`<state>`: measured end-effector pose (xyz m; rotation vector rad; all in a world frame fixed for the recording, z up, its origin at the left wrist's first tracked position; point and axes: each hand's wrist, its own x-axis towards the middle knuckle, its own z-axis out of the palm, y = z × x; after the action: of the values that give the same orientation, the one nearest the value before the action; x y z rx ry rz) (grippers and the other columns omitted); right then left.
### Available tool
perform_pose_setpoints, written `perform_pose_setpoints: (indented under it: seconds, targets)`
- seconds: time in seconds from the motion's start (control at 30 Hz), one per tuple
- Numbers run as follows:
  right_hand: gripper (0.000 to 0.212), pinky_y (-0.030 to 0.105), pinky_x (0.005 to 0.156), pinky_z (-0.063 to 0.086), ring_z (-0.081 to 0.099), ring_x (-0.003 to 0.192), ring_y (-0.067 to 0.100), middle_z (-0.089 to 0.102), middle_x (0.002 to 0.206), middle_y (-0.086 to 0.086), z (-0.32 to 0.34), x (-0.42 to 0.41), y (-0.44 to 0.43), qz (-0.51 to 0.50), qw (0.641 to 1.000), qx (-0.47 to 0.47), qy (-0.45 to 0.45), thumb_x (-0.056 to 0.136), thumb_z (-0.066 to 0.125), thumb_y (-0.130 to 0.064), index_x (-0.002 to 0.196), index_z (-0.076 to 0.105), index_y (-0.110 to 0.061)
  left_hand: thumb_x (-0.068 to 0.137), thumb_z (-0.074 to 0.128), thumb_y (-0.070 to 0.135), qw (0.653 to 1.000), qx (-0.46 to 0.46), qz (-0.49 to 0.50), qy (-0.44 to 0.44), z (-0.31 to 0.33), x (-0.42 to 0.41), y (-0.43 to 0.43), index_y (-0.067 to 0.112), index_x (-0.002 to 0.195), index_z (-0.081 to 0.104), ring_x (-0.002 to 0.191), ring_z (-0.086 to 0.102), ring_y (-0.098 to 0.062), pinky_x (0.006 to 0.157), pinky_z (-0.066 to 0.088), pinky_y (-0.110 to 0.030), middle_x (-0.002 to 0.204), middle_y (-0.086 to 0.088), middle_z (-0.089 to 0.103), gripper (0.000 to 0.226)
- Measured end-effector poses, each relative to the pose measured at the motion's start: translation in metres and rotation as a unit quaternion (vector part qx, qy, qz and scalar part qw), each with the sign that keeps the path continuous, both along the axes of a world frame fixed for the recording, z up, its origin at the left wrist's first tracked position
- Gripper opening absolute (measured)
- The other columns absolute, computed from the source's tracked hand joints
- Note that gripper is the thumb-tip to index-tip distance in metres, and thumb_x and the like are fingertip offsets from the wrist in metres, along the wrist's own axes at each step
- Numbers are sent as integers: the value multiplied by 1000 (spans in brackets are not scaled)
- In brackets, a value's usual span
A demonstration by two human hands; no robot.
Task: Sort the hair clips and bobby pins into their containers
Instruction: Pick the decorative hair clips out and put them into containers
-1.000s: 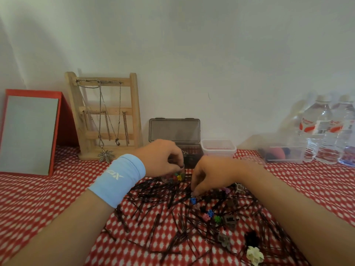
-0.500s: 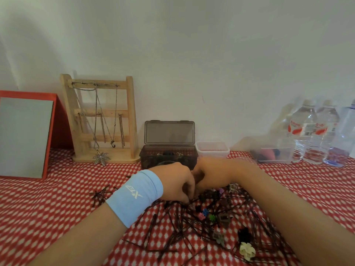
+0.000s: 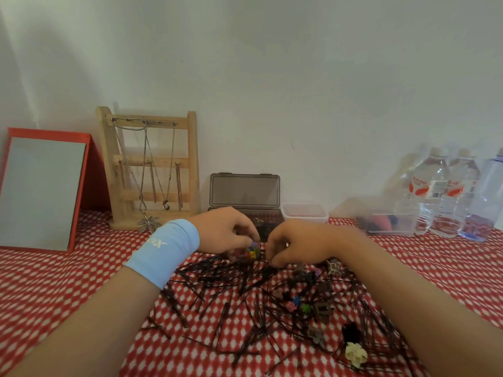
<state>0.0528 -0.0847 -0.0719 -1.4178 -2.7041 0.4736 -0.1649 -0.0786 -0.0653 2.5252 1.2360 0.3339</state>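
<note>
The left hand (image 3: 226, 232) has a light blue wristband (image 3: 166, 248) on it. Its fingers are curled round a small clear jar (image 3: 246, 253) with tiny coloured clips inside, held low over the far edge of the pile. The right hand (image 3: 296, 246) is just beside it, almost touching. Its fingers bend down with the tips at the pile, but it is too blurry to tell if they pinch anything.

A big mess of dark bobby pins (image 3: 239, 292) lies spread on the red and white tablecloth (image 3: 54, 281), between the 2 arms. Small hair clips (image 3: 299, 304) in blue, pink and green sit in the middle of the pins. A brown clip (image 3: 322, 308) is just beside them. Nearer the camera lie a black clip (image 3: 351, 331) and a cream flower clip (image 3: 355, 354).

Behind the hands, by the wall, a dark box (image 3: 245, 190) stands with its lid up. A clear tub (image 3: 304, 212) sits just to its right. On the left are a wooden stand (image 3: 192, 159) hung with necklaces and a red-framed mirror (image 3: 40, 191). On the far right stand 3 water bottles (image 3: 431, 191).
</note>
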Motion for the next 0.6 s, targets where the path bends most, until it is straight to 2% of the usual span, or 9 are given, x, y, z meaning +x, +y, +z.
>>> perform_pose_setpoints:
  seconds: [0.1,0.27,0.37,0.47,0.53,0.6]
  targets:
    - [10,22,79,52,63,84,2,68,91,-16,6,-10,11,-32,996,64,56,91,72,-32,100,73,-29,97,59,28,999,22,30,-23,-3,-4,5,29,112,73,84,62,0,82,51,-22,97,16,68,20]
    - [13,29,85,53,61,88,3,66,94,-16,0,-29,29,-75,985,106,111,92,70,-31,103,75,-27,96,60,24,993,74,78,-37,-14,-11,13,27,114,69,67,50,6,59,35,-9,80,25,56,20]
    - [21,26,88,53,64,94,4,71,105,-12,-4,-33,34,-76,985,102,121,91,72,-32,111,75,-27,95,61,25,993,79,86,-17,-22,-14,16,28,121,64,74,50,6,64,36,-9,93,16,61,27]
    - [24,29,94,53,65,99,7,72,114,-8,-6,-28,35,-94,983,103,123,93,69,-29,117,74,-25,93,64,29,989,92,111,-31,-25,-14,18,28,118,64,90,57,-6,77,42,-19,105,11,60,25]
    - [22,32,97,52,65,103,11,71,119,-5,-8,-24,35,-112,982,109,104,97,65,-24,117,74,-23,90,66,37,986,100,129,-31,-25,-12,20,27,114,63,92,57,-10,78,43,-22,108,7,59,27]
    - [23,30,98,52,64,104,11,70,121,-4,-12,-23,32,-120,985,95,84,97,64,-20,117,74,-22,83,69,49,986,86,140,-5,-26,-10,20,27,116,60,92,56,-11,77,45,-24,107,6,59,40]
